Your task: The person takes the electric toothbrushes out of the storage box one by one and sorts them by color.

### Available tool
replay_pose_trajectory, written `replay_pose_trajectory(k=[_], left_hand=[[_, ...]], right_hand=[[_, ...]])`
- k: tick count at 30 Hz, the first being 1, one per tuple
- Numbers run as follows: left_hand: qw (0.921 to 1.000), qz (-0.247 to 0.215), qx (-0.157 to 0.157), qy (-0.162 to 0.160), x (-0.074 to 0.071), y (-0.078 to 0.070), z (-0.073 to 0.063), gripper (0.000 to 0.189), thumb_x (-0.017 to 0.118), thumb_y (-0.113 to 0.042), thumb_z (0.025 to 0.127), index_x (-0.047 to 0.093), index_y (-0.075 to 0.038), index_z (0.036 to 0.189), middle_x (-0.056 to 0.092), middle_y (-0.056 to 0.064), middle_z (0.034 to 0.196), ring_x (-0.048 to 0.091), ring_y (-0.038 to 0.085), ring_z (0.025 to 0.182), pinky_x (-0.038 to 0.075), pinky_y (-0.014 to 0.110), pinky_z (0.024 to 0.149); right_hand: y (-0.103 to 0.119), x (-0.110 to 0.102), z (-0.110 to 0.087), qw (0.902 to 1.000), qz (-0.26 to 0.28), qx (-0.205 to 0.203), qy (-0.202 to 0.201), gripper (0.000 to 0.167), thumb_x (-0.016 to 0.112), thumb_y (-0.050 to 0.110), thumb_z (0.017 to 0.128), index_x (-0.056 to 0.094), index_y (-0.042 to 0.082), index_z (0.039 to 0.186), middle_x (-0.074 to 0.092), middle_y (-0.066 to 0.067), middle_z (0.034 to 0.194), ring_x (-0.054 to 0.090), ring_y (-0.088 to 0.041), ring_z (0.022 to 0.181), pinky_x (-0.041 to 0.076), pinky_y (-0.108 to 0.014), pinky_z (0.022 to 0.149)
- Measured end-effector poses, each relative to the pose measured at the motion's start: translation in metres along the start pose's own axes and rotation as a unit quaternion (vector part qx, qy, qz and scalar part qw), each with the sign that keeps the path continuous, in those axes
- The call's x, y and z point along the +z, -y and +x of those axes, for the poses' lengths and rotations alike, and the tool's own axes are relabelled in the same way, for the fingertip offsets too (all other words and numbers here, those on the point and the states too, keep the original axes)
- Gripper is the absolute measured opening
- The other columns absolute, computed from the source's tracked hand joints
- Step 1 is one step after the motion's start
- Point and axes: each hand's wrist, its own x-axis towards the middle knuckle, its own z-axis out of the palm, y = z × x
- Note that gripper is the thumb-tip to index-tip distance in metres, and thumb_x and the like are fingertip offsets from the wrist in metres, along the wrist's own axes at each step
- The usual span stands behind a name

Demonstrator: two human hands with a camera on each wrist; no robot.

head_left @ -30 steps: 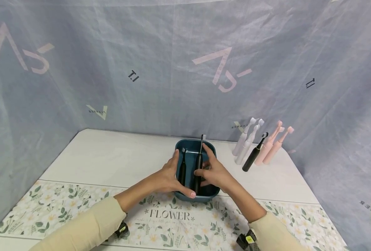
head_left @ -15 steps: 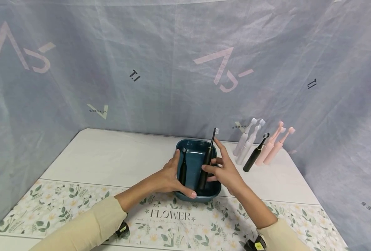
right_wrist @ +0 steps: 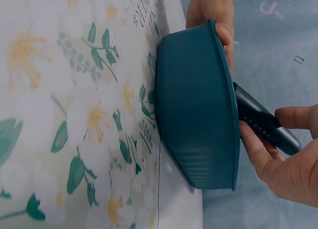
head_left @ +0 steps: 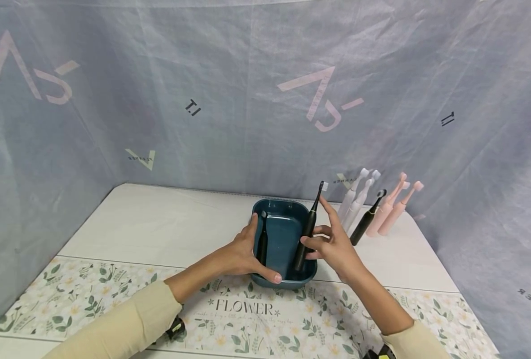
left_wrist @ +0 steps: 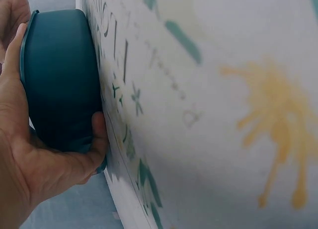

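Observation:
My left hand (head_left: pixel 240 254) grips the near left corner of a dark teal plastic bin (head_left: pixel 287 284), with its thumb along the front wall. Inside the bin, a black electric toothbrush (head_left: pixel 263 244) stands against the left side. My right hand (head_left: pixel 339 252) pinches a second black electric toothbrush (head_left: pixel 307 232) by its handle. That brush tilts right, bristles up, and its lower end overlaps the bin's right side. The right wrist view shows the held toothbrush (right_wrist: pixel 248 107) partly hidden behind the bin's rim. From the left wrist, the bin (left_wrist: pixel 59 75) sits between the left fingers and thumb.
Right of the bin stand several upright electric toothbrushes: white ones (head_left: pixel 356 199), partly hidden by my right hand, a black one (head_left: pixel 365 224) and pink ones (head_left: pixel 395 214). A floral mat (head_left: pixel 126 289) lies along the front. Grey cloth (head_left: pixel 229 99) hangs behind the table.
My right hand has moved right with the black electric toothbrush, from the bin's middle to its right edge, and the brush leans further right. The left hand stays on the bin.

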Motion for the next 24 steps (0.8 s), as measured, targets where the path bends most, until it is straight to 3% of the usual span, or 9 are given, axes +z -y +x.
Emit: replay_pose_trajectory(k=[13, 24], left_hand=[[1.0, -0.003, 0.004, 0.001, 0.0, 0.003, 0.0, 0.176, 0.106, -0.07, 0.064, -0.02, -0.032, 0.18, -0.002, 0.013, 0.192, 0.009, 0.044, 0.178, 0.034, 0.074, 0.133], [0.9999, 0.01, 0.002, 0.001, 0.0, 0.003, 0.001, 0.174, 0.105, -0.073, 0.064, -0.02, -0.034, 0.18, -0.003, 0.012, 0.192, 0.009, 0.046, 0.178, 0.034, 0.077, 0.131]], right_hand=[[0.005, -0.017, -0.018, 0.9987, -0.021, -0.045, -0.011, 0.111, 0.078, 0.005, 0.106, 0.011, 0.056, 0.179, 0.056, -0.016, 0.126, 0.08, -0.016, 0.105, 0.071, -0.044, 0.088], [0.005, -0.036, -0.031, 0.9968, 0.008, -0.073, -0.032, 0.113, 0.079, 0.001, 0.105, 0.012, 0.053, 0.18, 0.056, -0.012, 0.122, 0.078, -0.015, 0.099, 0.072, -0.04, 0.085]])
